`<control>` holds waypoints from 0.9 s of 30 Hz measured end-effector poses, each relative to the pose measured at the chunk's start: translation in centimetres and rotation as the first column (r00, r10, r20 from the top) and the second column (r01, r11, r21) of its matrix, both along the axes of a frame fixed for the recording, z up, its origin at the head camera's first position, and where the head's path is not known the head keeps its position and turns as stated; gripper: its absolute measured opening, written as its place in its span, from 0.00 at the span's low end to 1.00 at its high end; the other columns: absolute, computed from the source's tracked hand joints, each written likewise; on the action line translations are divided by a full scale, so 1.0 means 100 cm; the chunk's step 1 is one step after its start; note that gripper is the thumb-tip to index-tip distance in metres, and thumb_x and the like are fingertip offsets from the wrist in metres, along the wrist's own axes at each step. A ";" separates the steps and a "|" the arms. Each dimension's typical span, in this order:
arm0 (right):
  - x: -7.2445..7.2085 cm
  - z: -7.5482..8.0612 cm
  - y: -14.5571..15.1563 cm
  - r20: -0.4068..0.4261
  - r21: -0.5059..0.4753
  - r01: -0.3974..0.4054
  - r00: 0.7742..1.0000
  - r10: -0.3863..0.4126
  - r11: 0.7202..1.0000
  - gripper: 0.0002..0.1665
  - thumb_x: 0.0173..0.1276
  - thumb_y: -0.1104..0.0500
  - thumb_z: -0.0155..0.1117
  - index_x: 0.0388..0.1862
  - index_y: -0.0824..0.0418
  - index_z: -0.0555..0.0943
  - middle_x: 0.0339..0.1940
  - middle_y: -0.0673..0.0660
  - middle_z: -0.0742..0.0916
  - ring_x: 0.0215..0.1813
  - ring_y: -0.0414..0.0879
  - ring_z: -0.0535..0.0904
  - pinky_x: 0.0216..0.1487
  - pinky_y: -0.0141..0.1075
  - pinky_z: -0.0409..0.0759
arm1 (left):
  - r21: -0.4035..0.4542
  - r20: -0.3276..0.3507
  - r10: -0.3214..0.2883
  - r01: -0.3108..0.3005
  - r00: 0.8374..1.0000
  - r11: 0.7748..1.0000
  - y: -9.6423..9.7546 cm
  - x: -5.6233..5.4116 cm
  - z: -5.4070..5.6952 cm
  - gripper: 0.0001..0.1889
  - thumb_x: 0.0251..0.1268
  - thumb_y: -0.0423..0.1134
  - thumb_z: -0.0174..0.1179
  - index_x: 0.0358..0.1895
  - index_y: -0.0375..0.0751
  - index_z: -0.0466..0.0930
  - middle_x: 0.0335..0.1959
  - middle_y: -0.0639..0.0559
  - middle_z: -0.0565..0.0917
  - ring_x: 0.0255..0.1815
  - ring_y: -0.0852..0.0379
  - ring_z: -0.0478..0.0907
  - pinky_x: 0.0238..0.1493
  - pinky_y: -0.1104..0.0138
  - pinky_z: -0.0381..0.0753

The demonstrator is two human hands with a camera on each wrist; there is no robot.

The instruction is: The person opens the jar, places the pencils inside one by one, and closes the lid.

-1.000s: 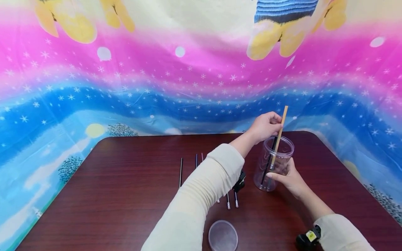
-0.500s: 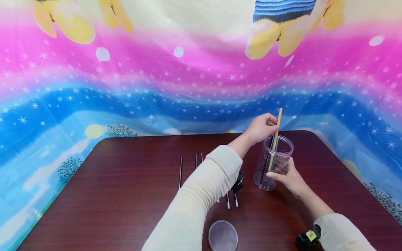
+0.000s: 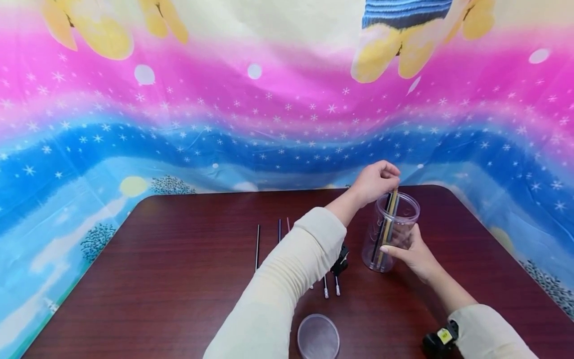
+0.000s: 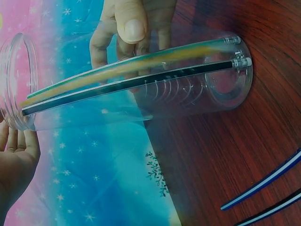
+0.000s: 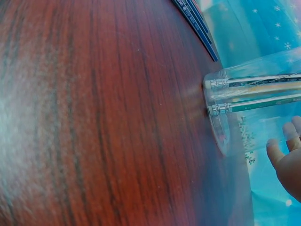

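Note:
A clear plastic jar (image 3: 400, 238) stands on the dark wooden table (image 3: 179, 279). My right hand (image 3: 414, 254) grips its side, thumb (image 4: 131, 26) in front and fingers behind. Inside lean three pencils: a wooden one (image 4: 141, 64), a black one (image 4: 141, 83) and a green one, their eraser ends (image 5: 217, 96) on the jar's bottom. My left hand (image 3: 376, 180) hovers at the jar's rim, just over the wooden pencil's top end, fingers loosely bent and nothing visibly between them. In the left wrist view that hand (image 4: 16, 155) lies beside the jar mouth.
Several more pencils (image 3: 257, 245) lie side by side on the table left of the jar, partly hidden under my left sleeve. The jar's round clear lid (image 3: 318, 336) lies near the front edge. A bright patterned cloth (image 3: 269, 99) hangs behind the table.
The wooden pencil, held high over the jar a second ago, has gone down into it and now leans inside. My left hand stayed at the rim; the right hand kept its hold.

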State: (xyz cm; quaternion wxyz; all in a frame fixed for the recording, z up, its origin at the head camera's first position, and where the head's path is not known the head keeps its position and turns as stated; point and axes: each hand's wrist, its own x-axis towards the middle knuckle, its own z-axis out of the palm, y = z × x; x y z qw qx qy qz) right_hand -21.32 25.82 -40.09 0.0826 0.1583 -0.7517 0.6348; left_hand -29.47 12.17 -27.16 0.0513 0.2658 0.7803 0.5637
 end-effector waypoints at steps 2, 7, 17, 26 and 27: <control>0.000 0.000 0.000 -0.001 -0.003 -0.003 1.000 0.003 1.000 0.41 0.53 0.75 0.57 0.57 0.50 0.49 0.50 0.43 0.70 0.48 0.32 0.70 0.43 0.23 0.70 | 0.002 -0.001 -0.003 0.003 1.000 1.000 0.000 -0.001 -0.001 0.07 0.56 0.34 0.55 0.39 0.43 0.74 0.29 0.59 0.75 0.28 0.66 0.73 0.28 0.76 0.72; 0.001 0.001 0.000 -0.005 -0.007 -0.007 1.000 0.007 1.000 0.41 0.53 0.75 0.57 0.57 0.50 0.49 0.50 0.43 0.70 0.48 0.33 0.70 0.43 0.23 0.69 | 0.007 0.004 -0.001 0.001 1.000 1.000 -0.001 -0.003 -0.005 0.06 0.56 0.34 0.55 0.37 0.43 0.75 0.28 0.58 0.76 0.28 0.67 0.74 0.28 0.77 0.72; -0.001 -0.002 0.002 0.005 0.015 -0.001 1.000 0.001 1.000 0.41 0.54 0.72 0.58 0.57 0.51 0.48 0.52 0.48 0.69 0.47 0.33 0.71 0.43 0.24 0.70 | 0.006 -0.002 0.002 -0.002 1.000 1.000 -0.012 -0.005 -0.004 0.05 0.57 0.36 0.55 0.37 0.44 0.75 0.29 0.58 0.75 0.30 0.65 0.73 0.30 0.76 0.71; 0.000 0.002 0.001 0.032 0.046 0.008 0.999 -0.009 0.999 0.41 0.55 0.71 0.58 0.58 0.53 0.46 0.57 0.63 0.66 0.48 0.33 0.69 0.43 0.24 0.70 | 0.083 0.159 -0.057 0.044 0.986 0.996 -0.029 0.002 0.002 0.08 0.58 0.34 0.54 0.40 0.37 0.74 0.31 0.53 0.76 0.35 0.59 0.76 0.35 0.74 0.74; 0.000 0.002 0.000 0.031 0.048 0.010 0.999 -0.011 0.999 0.41 0.55 0.71 0.58 0.58 0.53 0.46 0.57 0.64 0.65 0.48 0.33 0.69 0.43 0.24 0.70 | 0.088 0.170 -0.062 0.047 0.983 0.995 -0.033 0.002 0.002 0.08 0.58 0.34 0.54 0.40 0.37 0.74 0.32 0.53 0.76 0.36 0.57 0.77 0.36 0.74 0.74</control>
